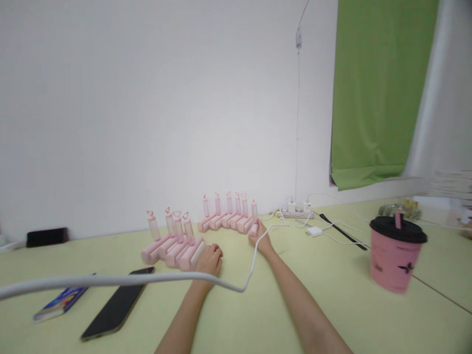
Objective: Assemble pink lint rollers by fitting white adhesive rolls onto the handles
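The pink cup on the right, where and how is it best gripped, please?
Probably the upper body of the pink cup, just below the black lid, from the near side: it stands upright, narrows downward, and a pink stub juts from the lid.

Green curtain (376, 98): hangs flat against the wall, gently creased, its lower hem above the table; what lies behind it is hidden.
Wall (165, 98): plain white, filling the view left of the curtain.
Wall cord (298, 108): thin, white, running down just left of the curtain, with a small inline switch (298, 38) beside the curtain's upper part.
Table (243, 324): pale yellow-green top, spreading below the curtain; a dark seam (438, 293) crosses it.
Light: soft, even, shadows faint.
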A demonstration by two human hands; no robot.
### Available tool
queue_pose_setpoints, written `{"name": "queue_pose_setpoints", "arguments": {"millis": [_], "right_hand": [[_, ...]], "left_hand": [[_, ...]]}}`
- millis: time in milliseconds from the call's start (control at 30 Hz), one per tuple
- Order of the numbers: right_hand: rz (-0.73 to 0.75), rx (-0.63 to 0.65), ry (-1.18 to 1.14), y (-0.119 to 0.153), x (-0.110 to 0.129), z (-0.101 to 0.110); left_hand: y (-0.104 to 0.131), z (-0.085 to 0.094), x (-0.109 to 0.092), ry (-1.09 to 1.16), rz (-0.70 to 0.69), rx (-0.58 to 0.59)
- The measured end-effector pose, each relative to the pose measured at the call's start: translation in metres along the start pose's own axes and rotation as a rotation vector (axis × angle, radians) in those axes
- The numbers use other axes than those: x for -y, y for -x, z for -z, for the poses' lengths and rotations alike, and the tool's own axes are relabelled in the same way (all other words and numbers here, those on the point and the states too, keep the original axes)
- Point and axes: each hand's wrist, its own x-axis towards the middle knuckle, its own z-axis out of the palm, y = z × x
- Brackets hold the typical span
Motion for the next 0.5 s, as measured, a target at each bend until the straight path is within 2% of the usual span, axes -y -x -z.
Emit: {"name": "queue_pose_setpoints", "arguments": {"millis": [67,200,300,333,400,500], "right_hand": [[0.021,0.076,-0.037,0.012,0.009,0.009],[0.15,0.287,-0.054,0.049,0.037,0.037],[0.192,0.443,-0.086,0.078,0.064,0.062],[0.179,0.478,-0.105,0.085,0.072,0.069],[0.084,0.487,-0.177,0.096,0.088,0.077],[-0.044,0.383,-0.271,0.1,0.103,0.079]], "left_hand": [[0.0,-0.001,-0.006,-0.017,-0.003,-0.018],[-0.004,-0.001,-0.016,-0.1,0.161,-0.283],[-0.007,0.001,-0.017,-0.065,0.268,-0.364],[-0.007,0.001,-0.017,-0.029,0.276,-0.355],[-0.004,0.0,-0.02,0.077,0.208,-0.257],[0.002,-0.001,-0.035,0.286,-0.007,0.011]]}}
